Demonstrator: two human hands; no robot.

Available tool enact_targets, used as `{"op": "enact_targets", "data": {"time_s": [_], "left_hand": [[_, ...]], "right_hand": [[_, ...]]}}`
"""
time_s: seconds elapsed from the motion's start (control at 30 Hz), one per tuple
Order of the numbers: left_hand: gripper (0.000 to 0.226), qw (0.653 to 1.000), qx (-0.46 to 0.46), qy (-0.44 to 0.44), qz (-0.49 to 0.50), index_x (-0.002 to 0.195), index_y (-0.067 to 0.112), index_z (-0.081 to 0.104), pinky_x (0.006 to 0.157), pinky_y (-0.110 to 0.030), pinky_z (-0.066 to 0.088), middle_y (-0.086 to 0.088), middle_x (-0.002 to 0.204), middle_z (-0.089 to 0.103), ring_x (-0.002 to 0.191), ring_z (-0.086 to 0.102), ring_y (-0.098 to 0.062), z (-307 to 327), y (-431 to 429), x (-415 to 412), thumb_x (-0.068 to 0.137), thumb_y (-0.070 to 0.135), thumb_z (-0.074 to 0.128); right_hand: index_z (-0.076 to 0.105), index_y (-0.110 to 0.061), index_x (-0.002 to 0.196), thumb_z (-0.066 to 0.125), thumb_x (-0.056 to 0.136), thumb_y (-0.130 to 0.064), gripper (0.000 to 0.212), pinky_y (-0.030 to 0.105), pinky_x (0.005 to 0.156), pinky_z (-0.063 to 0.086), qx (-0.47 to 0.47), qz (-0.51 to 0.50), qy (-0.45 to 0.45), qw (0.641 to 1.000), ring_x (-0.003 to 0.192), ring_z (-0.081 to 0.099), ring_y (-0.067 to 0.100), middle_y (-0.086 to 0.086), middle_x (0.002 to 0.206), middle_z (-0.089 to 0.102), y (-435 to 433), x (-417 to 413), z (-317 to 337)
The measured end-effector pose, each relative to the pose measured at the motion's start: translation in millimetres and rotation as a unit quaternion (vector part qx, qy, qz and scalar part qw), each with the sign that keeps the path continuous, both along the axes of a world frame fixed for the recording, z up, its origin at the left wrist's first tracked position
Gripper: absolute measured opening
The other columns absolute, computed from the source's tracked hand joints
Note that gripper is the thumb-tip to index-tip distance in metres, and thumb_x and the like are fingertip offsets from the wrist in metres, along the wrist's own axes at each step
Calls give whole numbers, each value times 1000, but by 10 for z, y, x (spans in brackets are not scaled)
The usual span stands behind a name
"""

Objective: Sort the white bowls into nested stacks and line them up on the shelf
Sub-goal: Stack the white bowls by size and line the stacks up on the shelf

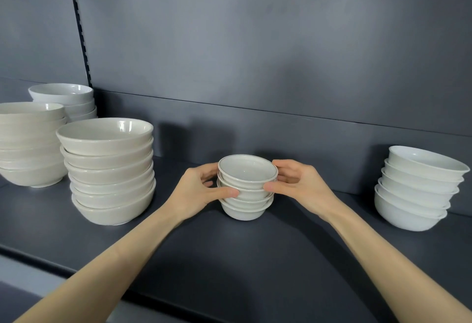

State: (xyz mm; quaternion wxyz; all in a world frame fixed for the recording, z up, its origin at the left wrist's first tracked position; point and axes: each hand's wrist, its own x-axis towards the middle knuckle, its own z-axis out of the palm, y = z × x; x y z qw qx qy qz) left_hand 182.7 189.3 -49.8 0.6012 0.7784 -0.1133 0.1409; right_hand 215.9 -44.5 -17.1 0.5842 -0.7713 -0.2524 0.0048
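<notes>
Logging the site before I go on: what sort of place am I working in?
Probably a shop or storeroom shelving bay: a dark metal shelf with a slotted upright on the back panel, and several nested stacks of white bowls, such as the big stack.

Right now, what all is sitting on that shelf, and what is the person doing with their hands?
small bowl stack: one, about four bowls, white with thin dark rim lines, centre of the shelf.
cream bowl stack: one, about seven bowls, off-white, left of centre.
far-left stack: one, off-white, partly cut off at the left edge.
back stack: one, white, behind the far-left stack.
right stack: one, about six bowls, white, right side.
shelf: one, dark grey, with a matching back panel.
left hand: fingers on the small stack's left side.
right hand: fingers on its right side.
</notes>
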Motion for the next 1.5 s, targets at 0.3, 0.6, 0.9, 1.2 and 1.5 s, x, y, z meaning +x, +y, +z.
{"op": "enact_targets", "data": {"time_s": [0.3, 0.6, 0.9, 1.2, 1.5], "left_hand": [[60, 1000, -14, 2, -14, 115, 31, 60, 94, -25, 51, 12, 114, 69, 111, 62, -4, -21, -11, -17, 62, 22, 86], [66, 998, -59, -4, -35, 126, 32, 52, 88, -14, 48, 12, 124, 64, 116, 59, -2, -122, -103, -34, 69, 38, 83], [51, 997, -62, -15, -51, 120, 37, 53, 87, -13, 47, 15, 121, 65, 115, 59, -1, -98, -127, -56, 75, 24, 73], [52, 996, -55, 9, -67, 121, 39, 48, 91, -13, 47, 17, 126, 60, 116, 56, 5, -88, -233, 52, 79, 21, 75], [65, 994, -7, 48, -101, 139, 26, 39, 95, -14, 45, 20, 129, 56, 117, 53, 9, -56, -338, 161, 84, 25, 72]], "right_hand": [[58, -22, 113, 81, 73, -15, 47, 9, 73, 49, -7, -9, 29, 1000, 102, 64, -3, -12, 111, 67, 5, 6, -11], [64, -21, 109, 77, 78, -14, 34, 10, 76, 50, 10, -3, 28, 1000, 100, 67, 1, -8, 111, 71, 40, 4, -41], [66, -18, 108, 77, 78, -11, 33, 12, 76, 51, 10, -8, 29, 999, 98, 68, 2, -8, 108, 72, 32, 2, -30], [64, -26, 97, 75, 80, -8, 27, 10, 71, 50, -14, -22, 34, 999, 90, 69, -1, -13, 98, 73, -102, 1, 52], [61, -21, 120, 76, 80, -23, 43, 32, 90, 54, -119, -49, 79, 989, 108, 64, 7, -6, 114, 69, -294, -6, 202]]}}
